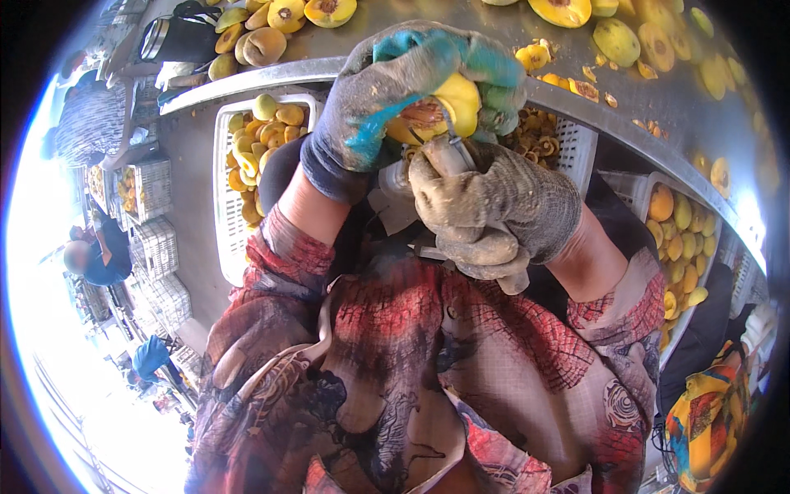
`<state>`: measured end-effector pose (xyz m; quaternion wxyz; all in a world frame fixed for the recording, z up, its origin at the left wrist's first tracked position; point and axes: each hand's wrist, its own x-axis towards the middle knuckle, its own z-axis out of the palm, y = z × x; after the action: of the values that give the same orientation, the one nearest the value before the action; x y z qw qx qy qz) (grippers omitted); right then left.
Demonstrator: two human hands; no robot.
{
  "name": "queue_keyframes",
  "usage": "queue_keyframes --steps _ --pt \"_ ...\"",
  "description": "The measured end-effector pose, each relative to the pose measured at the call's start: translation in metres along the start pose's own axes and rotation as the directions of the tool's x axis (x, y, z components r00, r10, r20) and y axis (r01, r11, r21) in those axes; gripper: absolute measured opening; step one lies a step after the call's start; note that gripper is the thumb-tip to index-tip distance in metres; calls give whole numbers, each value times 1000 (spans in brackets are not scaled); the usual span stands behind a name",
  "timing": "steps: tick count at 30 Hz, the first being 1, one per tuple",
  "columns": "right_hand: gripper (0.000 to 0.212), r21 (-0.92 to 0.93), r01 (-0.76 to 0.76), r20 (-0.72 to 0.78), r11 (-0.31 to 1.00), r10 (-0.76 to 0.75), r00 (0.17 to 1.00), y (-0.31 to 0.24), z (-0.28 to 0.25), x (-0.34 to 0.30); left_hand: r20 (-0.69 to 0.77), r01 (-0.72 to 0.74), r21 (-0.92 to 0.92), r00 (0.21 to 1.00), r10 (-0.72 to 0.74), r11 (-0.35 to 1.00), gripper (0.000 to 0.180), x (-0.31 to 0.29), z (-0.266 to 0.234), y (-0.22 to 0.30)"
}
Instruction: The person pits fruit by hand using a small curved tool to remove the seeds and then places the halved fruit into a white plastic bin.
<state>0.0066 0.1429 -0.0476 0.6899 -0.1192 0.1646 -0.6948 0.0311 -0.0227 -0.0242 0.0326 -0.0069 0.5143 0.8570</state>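
My left hand [403, 86], in a grey glove with worn teal patches, is closed around a halved yellow peach [461, 105]. The cut side, with its reddish-brown stone hollow, faces down toward my other hand. My right hand [498, 206], in a dirty cream-grey glove, grips a pitting knife [449, 155]. Its thin curved metal tip touches the peach flesh. A pointed metal end also shows below the right fist, but most of the handle is hidden by the fingers.
A metal worktable [485, 45] with peach halves and scraps crosses ahead. Below its edge, a white crate [220, 206] of peach pieces stands left, and another crate [576, 152] sits behind my right hand. More peaches [681, 239] fill a crate at right. Other people work far left.
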Motion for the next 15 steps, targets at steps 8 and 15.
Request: queue_keyframes --steps 8,15 --pt "37 -949 -111 -258 296 -520 814 2 14 20 -241 -179 109 949 201 978 37 11 -4 -17" --pt "31 -676 -616 -517 -405 -335 788 -4 -33 10 -428 -210 124 870 244 970 33 -10 -52 20"
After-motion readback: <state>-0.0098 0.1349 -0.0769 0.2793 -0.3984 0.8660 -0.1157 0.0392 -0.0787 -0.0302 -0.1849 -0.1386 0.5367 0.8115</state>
